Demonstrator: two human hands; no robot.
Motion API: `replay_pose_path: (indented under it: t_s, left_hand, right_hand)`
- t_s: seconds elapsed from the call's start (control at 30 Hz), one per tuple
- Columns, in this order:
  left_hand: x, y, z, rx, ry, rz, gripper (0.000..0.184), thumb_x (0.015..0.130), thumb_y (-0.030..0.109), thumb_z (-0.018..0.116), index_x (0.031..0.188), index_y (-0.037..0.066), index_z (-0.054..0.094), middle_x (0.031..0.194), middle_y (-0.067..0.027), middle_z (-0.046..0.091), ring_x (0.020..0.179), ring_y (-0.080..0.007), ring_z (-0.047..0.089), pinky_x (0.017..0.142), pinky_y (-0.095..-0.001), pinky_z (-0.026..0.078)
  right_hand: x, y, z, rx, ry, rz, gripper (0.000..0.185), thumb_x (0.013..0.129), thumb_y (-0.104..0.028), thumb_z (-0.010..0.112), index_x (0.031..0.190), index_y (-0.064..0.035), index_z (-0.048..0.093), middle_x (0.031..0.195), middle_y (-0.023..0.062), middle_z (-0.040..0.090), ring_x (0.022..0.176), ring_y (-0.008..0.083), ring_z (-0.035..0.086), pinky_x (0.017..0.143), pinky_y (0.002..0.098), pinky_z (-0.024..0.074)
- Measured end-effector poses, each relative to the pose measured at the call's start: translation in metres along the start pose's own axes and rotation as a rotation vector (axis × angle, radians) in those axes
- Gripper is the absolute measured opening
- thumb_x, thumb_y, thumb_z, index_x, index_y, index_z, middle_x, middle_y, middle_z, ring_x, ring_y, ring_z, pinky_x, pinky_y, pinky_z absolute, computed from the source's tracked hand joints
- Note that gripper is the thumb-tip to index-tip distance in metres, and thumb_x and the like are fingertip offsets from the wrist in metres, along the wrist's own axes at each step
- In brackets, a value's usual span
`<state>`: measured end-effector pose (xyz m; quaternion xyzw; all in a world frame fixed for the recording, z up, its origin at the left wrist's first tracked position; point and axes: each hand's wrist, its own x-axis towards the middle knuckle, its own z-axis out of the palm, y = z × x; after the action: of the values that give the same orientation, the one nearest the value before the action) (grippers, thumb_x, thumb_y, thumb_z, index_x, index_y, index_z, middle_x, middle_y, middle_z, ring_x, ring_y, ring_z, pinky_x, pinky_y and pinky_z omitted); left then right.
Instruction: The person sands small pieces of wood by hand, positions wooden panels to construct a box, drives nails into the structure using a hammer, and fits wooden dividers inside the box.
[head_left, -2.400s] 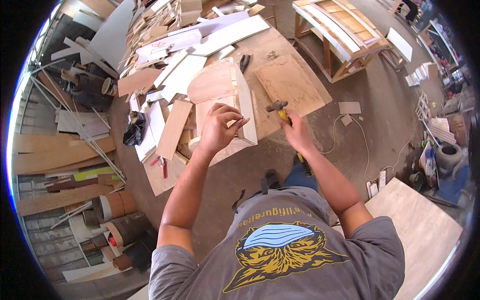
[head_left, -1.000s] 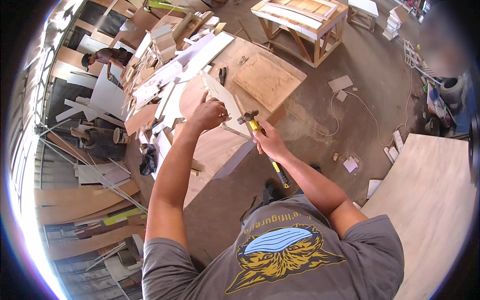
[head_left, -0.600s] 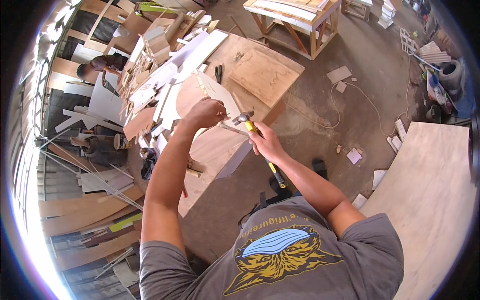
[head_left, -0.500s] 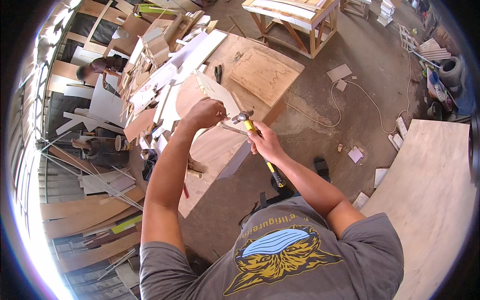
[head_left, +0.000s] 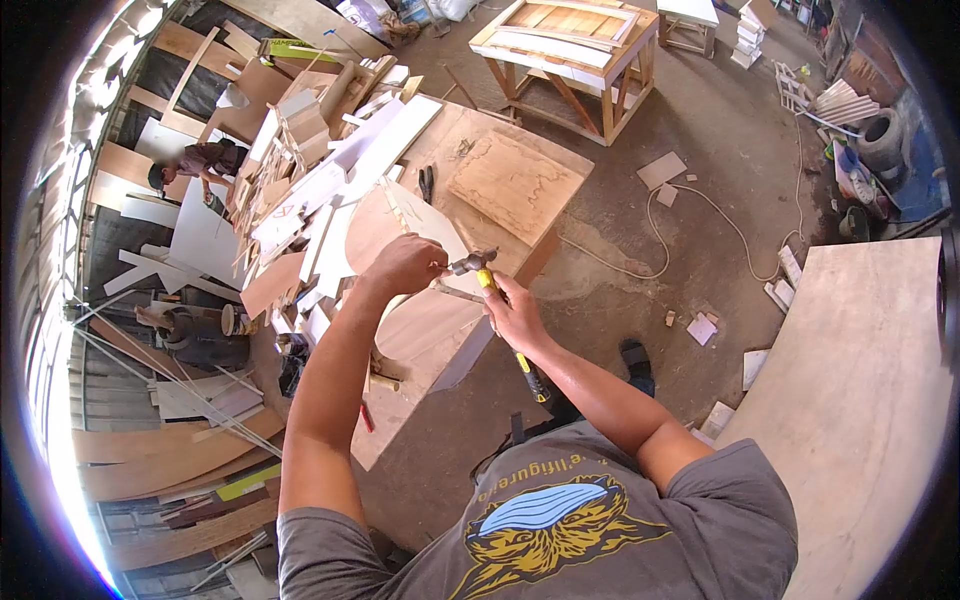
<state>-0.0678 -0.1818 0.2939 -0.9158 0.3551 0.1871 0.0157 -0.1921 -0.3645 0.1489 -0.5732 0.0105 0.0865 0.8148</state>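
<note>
My right hand (head_left: 515, 308) is wrapped round the upper handle of a hammer (head_left: 531, 378) with a black-and-yellow grip. The metal hammer head (head_left: 474, 262) is right beside the fingertips of my left hand (head_left: 408, 264). Those fingers are pinched together; whatever small thing is between them is too small to make out. Beneath both hands lies a cut wooden panel (head_left: 425, 325) with a rounded edge. A narrow wood strip (head_left: 460, 292) runs along it, partly hidden by my hands. Pliers (head_left: 427, 184) with dark handles lie farther back on the wooden worktable (head_left: 500, 130).
Heaped wood offcuts (head_left: 300, 200) cover the table's left side. A person (head_left: 205, 160) bends over boards at far left. Behind stands a wooden-framed table (head_left: 600, 75). A large plywood sheet (head_left: 850, 370) is at right, and a cable (head_left: 660, 250) winds across the floor.
The hammer head has moved left and turned toward my left fingertips, with my right hand following. My left hand keeps its pinch. The whole view has shifted slightly.
</note>
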Motion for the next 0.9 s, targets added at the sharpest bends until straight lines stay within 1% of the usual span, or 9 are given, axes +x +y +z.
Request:
replay_pose_path:
  t_s: [0.03,0.13,0.2,0.3,0.33,0.53,0.6,0.67,0.9]
  left_hand:
    - [-0.001,-0.001,0.001,-0.005,0.006,0.005,0.018,0.092,0.028,0.074,0.089,0.01,0.075,0.087,-0.0088,0.071,0.089,-0.0319,0.068,0.086,-0.0444,0.05]
    - [-0.001,-0.001,0.002,-0.032,-0.006,0.002,0.008,0.086,0.017,0.073,0.089,0.011,0.077,0.087,-0.0084,0.072,0.088,-0.0324,0.068,0.087,-0.0449,0.05]
    - [-0.003,-0.002,0.003,-0.039,0.005,0.017,0.009,0.086,0.019,0.074,0.088,0.01,0.077,0.085,-0.0085,0.072,0.088,-0.0325,0.068,0.086,-0.0451,0.05]
    - [-0.008,-0.005,0.011,-0.059,0.051,0.038,0.014,0.085,0.023,0.077,0.087,0.009,0.077,0.082,-0.0091,0.071,0.085,-0.033,0.067,0.085,-0.0445,0.049]
    - [-0.01,-0.005,0.01,-0.069,0.064,0.055,0.014,0.085,0.023,0.077,0.087,0.009,0.077,0.082,-0.0091,0.071,0.085,-0.033,0.067,0.085,-0.0443,0.048]
    - [-0.019,-0.006,0.014,-0.082,0.09,0.1,0.013,0.086,0.023,0.077,0.085,0.009,0.076,0.082,-0.0077,0.071,0.084,-0.0309,0.066,0.086,-0.0422,0.047]
    - [-0.02,-0.006,0.015,-0.067,0.072,0.106,0.014,0.086,0.023,0.077,0.083,0.009,0.075,0.081,-0.0065,0.07,0.084,-0.0291,0.065,0.088,-0.0419,0.046]
    - [-0.021,-0.008,0.019,-0.085,0.078,0.109,0.013,0.087,0.023,0.076,0.083,0.01,0.076,0.082,-0.0059,0.07,0.084,-0.0289,0.065,0.089,-0.0419,0.046]
    - [-0.026,-0.005,0.015,-0.081,0.058,0.107,0.019,0.091,0.029,0.076,0.088,0.01,0.078,0.084,-0.0076,0.072,0.087,-0.0308,0.066,0.092,-0.0422,0.046]
  right_hand:
    - [0.0,0.001,0.001,-0.004,0.009,-0.004,0.037,0.108,-0.021,0.057,0.142,-0.0058,0.057,0.069,-0.0012,0.057,0.057,0.0088,0.055,0.052,0.0303,0.0462]
    - [-0.001,0.009,0.004,-0.02,0.032,-0.026,0.037,0.108,-0.021,0.057,0.141,-0.005,0.057,0.069,-0.0004,0.057,0.058,0.0101,0.055,0.054,0.0317,0.0465]
    - [0.002,0.014,0.007,-0.038,0.043,-0.055,0.037,0.108,-0.021,0.057,0.14,-0.0047,0.058,0.069,0.0001,0.057,0.058,0.0105,0.055,0.055,0.0323,0.0464]
    - [0.002,0.019,0.008,-0.027,0.011,-0.076,0.028,0.11,-0.02,0.055,0.133,-0.0033,0.058,0.074,-0.0026,0.055,0.053,0.0025,0.047,0.044,0.0213,0.0393]
    - [0.002,0.019,0.009,0.023,-0.001,-0.043,0.026,0.111,-0.019,0.054,0.131,-0.0041,0.058,0.073,-0.0032,0.054,0.052,0.0019,0.046,0.043,0.0212,0.0379]
    - [-0.005,0.008,0.01,0.041,0.014,0.013,0.027,0.111,-0.018,0.054,0.134,-0.0055,0.058,0.072,-0.0033,0.054,0.051,0.0032,0.047,0.042,0.0228,0.0386]
    - [-0.005,0.01,0.011,-0.048,0.04,-0.024,0.029,0.11,-0.019,0.054,0.136,-0.006,0.058,0.072,-0.0028,0.054,0.051,0.0036,0.047,0.042,0.0234,0.0389]
    - [-0.004,0.013,0.011,-0.082,0.033,-0.051,0.033,0.11,-0.019,0.054,0.141,-0.007,0.057,0.071,-0.0027,0.054,0.049,0.0038,0.046,0.042,0.0237,0.0389]
    - [-0.007,0.016,0.015,-0.015,0.053,-0.065,0.035,0.11,-0.019,0.055,0.144,-0.0085,0.056,0.068,-0.0053,0.051,0.05,0.0033,0.045,0.042,0.0225,0.0371]
